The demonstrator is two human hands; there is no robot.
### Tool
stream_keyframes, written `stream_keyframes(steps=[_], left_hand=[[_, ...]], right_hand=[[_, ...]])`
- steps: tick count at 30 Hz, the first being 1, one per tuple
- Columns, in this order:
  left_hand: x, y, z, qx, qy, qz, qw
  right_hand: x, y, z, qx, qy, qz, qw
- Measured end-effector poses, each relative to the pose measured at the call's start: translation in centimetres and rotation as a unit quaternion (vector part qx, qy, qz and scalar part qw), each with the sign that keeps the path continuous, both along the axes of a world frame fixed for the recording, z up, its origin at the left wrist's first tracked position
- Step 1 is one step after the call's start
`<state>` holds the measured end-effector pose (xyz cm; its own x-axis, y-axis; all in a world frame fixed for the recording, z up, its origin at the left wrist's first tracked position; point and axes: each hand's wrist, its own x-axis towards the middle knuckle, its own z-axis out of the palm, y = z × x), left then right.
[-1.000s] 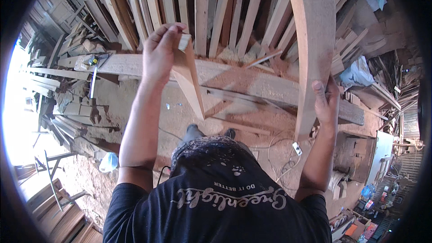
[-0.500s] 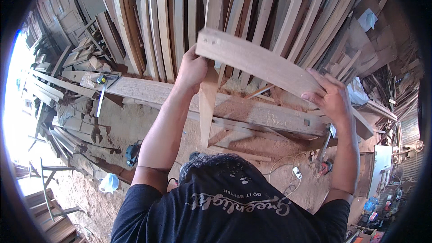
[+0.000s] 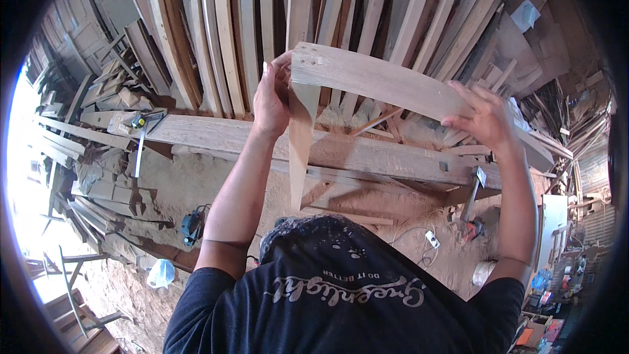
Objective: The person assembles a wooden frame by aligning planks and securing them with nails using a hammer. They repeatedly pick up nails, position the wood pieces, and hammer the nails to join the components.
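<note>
Up in front of me is a joined wooden frame: a pale board (image 3: 380, 80) runs left to right, and a second leg (image 3: 302, 134) hangs from its left corner. Small dark holes mark the board's left end. My left hand (image 3: 270, 101) is at that corner with its fingers partly hidden behind the wood and its thumb pointing up. Toward the other end, my right hand (image 3: 483, 115) grips the board, thumb below and fingers over the top edge; it is slightly blurred. Beyond it, more wood (image 3: 536, 149) slants down to the right.
A long thick beam (image 3: 367, 156) lies across the sandy floor, with a tape measure (image 3: 138, 120) and square (image 3: 140, 151) at its left end. Upright planks (image 3: 229, 39) lean behind. Also around are a blue power tool (image 3: 192, 225), a hammer (image 3: 473, 190), and a white power strip (image 3: 431, 240).
The board's left end has tipped slightly, showing more of its face. My left hand has shifted on the corner, its thumb now raised. My right hand has slid a little along the board.
</note>
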<state>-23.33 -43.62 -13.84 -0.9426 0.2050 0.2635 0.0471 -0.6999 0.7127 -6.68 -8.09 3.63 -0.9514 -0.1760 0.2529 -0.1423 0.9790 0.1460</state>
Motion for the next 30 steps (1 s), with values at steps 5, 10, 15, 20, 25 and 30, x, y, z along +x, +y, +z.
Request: stream_keyframes(steps=[5, 10, 15, 20, 25, 30], left_hand=[[0.0, -0.9, -0.7, -0.063, 0.106, -0.004, 0.992], [-0.4, -1.2, -1.2, -0.045, 0.054, -0.036, 0.997], [-0.3, -0.7, -1.4, -0.020, 0.047, -0.031, 0.998], [-0.5, -0.5, -2.1, -0.032, 0.055, -0.013, 0.998], [-0.5, -0.8, -2.0, -0.054, 0.060, -0.009, 0.997], [0.3, -0.5, -1.6, -0.099, 0.078, 0.052, 0.991]], right_hand=[[-0.9, 1.0, -0.5, 0.027, 0.080, 0.074, 0.994], [-1.2, 0.7, -0.4, 0.020, 0.068, 0.070, 0.995], [-1.5, 1.1, -0.6, 0.029, 0.046, 0.064, 0.996], [-1.8, 1.4, -1.2, 0.001, 0.061, 0.094, 0.994], [-1.6, 1.0, -1.2, -0.009, 0.027, 0.053, 0.998], [-2.0, 1.0, -1.6, -0.003, 0.030, 0.063, 0.998]])
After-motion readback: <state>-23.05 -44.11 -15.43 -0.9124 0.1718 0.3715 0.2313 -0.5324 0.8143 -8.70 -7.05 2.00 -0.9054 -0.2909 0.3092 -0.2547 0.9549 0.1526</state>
